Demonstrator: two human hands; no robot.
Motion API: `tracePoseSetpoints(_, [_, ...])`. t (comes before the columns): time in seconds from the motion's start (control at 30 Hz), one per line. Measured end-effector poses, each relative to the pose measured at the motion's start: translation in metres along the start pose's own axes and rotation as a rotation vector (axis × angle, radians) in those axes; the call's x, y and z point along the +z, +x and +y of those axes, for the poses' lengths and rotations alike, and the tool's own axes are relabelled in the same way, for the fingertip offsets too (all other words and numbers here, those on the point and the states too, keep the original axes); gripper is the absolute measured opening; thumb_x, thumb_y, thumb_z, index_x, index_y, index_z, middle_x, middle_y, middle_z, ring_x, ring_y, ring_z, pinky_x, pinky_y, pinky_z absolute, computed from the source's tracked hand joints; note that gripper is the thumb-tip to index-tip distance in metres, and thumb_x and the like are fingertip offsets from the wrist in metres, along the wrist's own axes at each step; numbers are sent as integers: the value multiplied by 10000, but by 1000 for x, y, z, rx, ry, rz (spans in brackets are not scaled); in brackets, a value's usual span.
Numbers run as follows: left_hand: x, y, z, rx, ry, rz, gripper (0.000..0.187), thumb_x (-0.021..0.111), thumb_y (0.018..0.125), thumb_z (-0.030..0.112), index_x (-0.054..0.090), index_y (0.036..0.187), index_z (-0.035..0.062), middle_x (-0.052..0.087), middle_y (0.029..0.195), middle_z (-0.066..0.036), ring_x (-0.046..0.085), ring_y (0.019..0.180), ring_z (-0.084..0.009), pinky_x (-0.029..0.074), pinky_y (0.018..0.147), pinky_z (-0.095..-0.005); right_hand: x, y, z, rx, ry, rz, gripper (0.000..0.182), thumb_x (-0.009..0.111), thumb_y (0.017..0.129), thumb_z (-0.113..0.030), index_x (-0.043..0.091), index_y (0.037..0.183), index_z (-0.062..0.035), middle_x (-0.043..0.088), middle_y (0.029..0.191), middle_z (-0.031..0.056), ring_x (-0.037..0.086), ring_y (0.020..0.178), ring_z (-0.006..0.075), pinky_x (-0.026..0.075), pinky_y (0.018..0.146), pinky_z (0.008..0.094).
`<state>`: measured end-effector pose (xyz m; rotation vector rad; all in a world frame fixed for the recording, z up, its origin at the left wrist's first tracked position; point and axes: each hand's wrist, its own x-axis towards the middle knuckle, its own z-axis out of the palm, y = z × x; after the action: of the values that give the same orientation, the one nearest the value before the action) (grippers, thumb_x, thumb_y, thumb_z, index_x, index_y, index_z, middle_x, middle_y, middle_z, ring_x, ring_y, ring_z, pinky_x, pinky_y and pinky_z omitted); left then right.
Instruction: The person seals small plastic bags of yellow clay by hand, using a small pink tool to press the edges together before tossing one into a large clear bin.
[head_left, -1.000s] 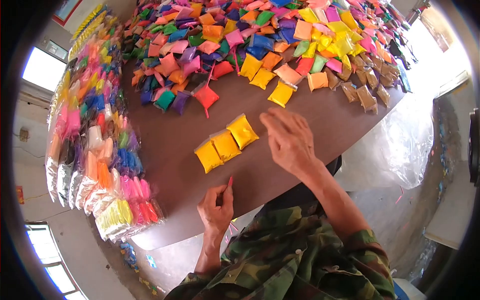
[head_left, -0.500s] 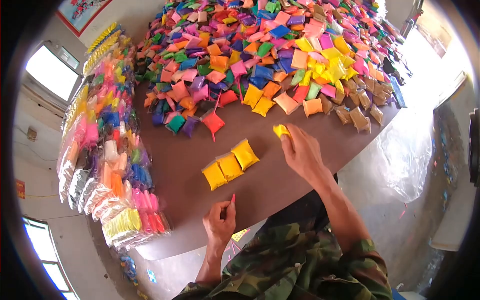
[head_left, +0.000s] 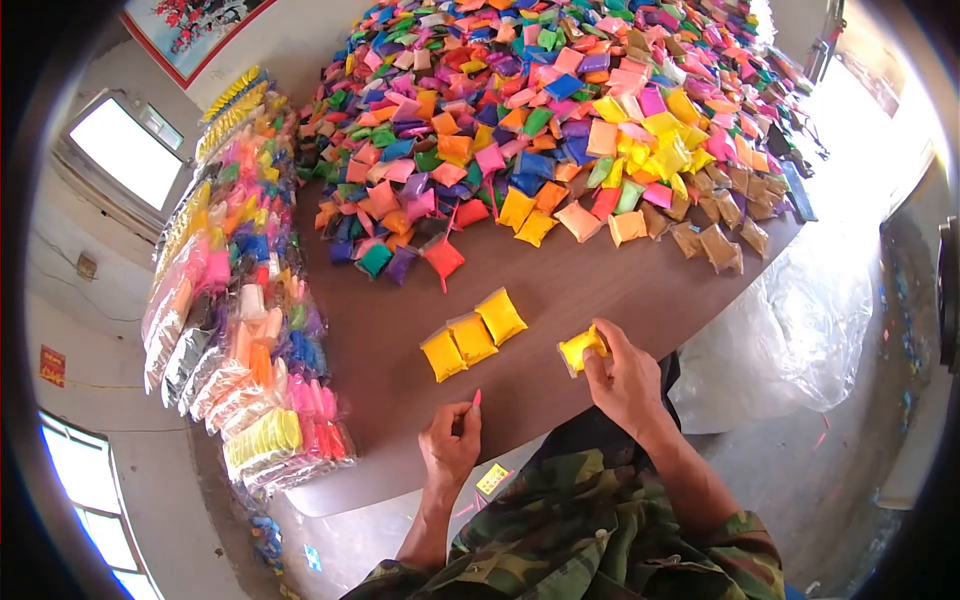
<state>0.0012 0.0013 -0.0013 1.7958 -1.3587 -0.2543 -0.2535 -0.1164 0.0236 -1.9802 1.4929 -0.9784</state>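
Observation:
My right hand [head_left: 625, 378] grips a small yellow packet [head_left: 578, 350] just above the near edge of the brown table [head_left: 560, 290]. To its left lie three yellow packets [head_left: 472, 333] side by side in a slanted row. My left hand [head_left: 450, 447] rests at the table's near edge and pinches a thin pink stick [head_left: 475, 400] that points upward.
A huge heap of coloured packets [head_left: 560, 110] covers the far half of the table. A red packet [head_left: 443, 257] lies at the heap's near fringe. Bagged sets of packets [head_left: 240, 330] line the left edge. A clear plastic bag [head_left: 790, 320] hangs off the table's right.
My right hand reached to the heap, picked up a yellow packet and drew it back toward me, near the yellow row. My left hand stayed put with the pink stick.

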Motion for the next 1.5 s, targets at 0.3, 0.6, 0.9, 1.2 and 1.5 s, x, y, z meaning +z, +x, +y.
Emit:
tracePoseSetpoints(0.3, [1, -1, 4, 25, 9, 10, 97, 796, 936, 85, 720, 926, 26, 721, 727, -99, 704, 622, -168, 550, 585, -309, -27, -13, 1, -114, -252, 73, 450, 762, 892, -254, 668, 1296, -79, 675, 1228, 153, 672, 1163, 347, 544, 909, 464])
tracePoseSetpoints(0.6, [3, 0, 1, 21, 32, -6, 102, 794, 941, 92, 718, 934, 24, 713, 723, -95, 694, 609, -162, 545, 578, -307, -20, -13, 34, -481, -247, 9, 341, 820, 833, -196, 738, 1156, -122, 597, 1272, 116, 590, 1285, 320, 470, 1029, 457])
tracePoseSetpoints(0.9, [3, 1, 0, 29, 38, -5, 97, 793, 934, 67, 707, 920, 26, 696, 697, -77, 662, 578, -136, 511, 545, -296, -15, 6, 26, -414, -169, 79, 313, 833, 813, -160, 734, 1103, -98, 609, 1265, 86, 619, 1239, 318, 493, 1008, 473])
tracePoseSetpoints(1.2, [1, 4, 4, 20, 54, -26, 83, 790, 931, 56, 710, 920, 33, 685, 689, -68, 636, 563, -126, 494, 538, -292, -25, -11, 29, -461, -289, -158, 512, 767, 918, -344, 658, 1333, -64, 554, 1460, 111, 514, 1392, 307, 405, 1144, 497])
tracePoseSetpoints(1.5, [1, 1, 1, -23, 51, -40, 77, 778, 937, 71, 710, 929, 35, 686, 694, -76, 650, 588, -142, 505, 558, -298, -23, -18, 20, -418, -365, -193, 602, 728, 952, -429, 616, 1399, -41, 529, 1506, 134, 472, 1436, 310, 369, 1171, 509])
